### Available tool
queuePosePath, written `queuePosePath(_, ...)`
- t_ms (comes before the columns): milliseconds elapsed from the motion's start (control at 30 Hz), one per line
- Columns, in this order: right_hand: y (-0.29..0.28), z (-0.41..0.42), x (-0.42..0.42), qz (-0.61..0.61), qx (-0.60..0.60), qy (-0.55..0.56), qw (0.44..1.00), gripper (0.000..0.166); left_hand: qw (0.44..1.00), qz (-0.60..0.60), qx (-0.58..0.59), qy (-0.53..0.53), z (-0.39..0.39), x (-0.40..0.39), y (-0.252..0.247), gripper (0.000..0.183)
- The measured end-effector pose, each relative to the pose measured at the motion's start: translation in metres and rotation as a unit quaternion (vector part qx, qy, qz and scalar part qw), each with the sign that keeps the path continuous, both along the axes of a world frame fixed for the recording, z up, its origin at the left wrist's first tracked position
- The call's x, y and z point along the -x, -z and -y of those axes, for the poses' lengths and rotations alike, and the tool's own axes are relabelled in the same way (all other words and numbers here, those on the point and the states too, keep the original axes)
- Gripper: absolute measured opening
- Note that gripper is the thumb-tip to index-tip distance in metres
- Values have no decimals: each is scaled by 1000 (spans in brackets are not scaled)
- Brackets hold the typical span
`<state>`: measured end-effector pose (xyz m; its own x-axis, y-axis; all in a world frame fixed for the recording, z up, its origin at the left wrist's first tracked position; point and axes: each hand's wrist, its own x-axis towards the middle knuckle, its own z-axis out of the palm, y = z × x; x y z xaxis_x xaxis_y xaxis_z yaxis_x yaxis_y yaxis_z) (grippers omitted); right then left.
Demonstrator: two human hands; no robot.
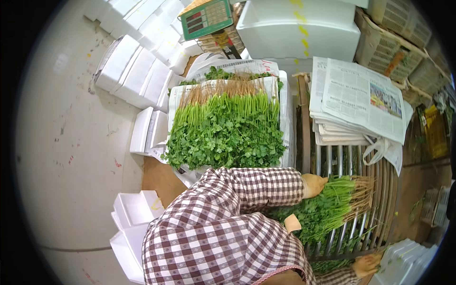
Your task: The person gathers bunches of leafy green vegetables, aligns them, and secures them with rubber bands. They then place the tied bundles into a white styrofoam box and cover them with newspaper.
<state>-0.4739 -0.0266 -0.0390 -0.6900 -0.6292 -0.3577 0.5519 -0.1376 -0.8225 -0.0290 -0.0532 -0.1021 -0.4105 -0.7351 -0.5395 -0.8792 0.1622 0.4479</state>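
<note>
My left hand (314, 185), beyond a checked sleeve, is closed at the upper edge of a bunch of rooted green herbs (335, 199) that looks like coriander. The bunch lies on a slatted metal rack (383, 199), its brown roots pointing right. My right hand (367, 265) is low at the right, by the rack's lower rail and a stack of white foam pieces (404, 262); its fingers are partly hidden. Rows of the same herbs (228, 131), roots upward, fill a newspaper-lined white foam box (285, 117) at upper centre. A small beige piece (293, 223) shows beside my sleeve.
Folded newspapers (356, 96) and a white plastic bag (376, 151) lie on the rack's upper part. A green digital scale (206, 17) stands at the top. White foam boxes (299, 39) are stacked behind and at left; plastic crates (390, 53) stand upper right.
</note>
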Motion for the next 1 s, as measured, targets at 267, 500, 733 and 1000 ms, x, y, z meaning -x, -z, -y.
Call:
queuePosePath(267, 12, -18, -158, -428, -416, -401, 695, 50, 993, -6, 55, -102, 70, -1, -126, 50)
queuePosePath(500, 71, -6, -211, -96, -183, -374, 904, 51, 985, -65, -90, -134, 51, 34, -80, 75)
queuePosePath(733, 64, -39, -171, 157, -145, -208, 954, 38, 997, 34, -9, -69, 40, 22, -78, 73)
queuePosePath(1000, 72, 4, -215, -238, -200, -435, 845, 48, 981, -74, -143, -106, 37, 25, -54, 90)
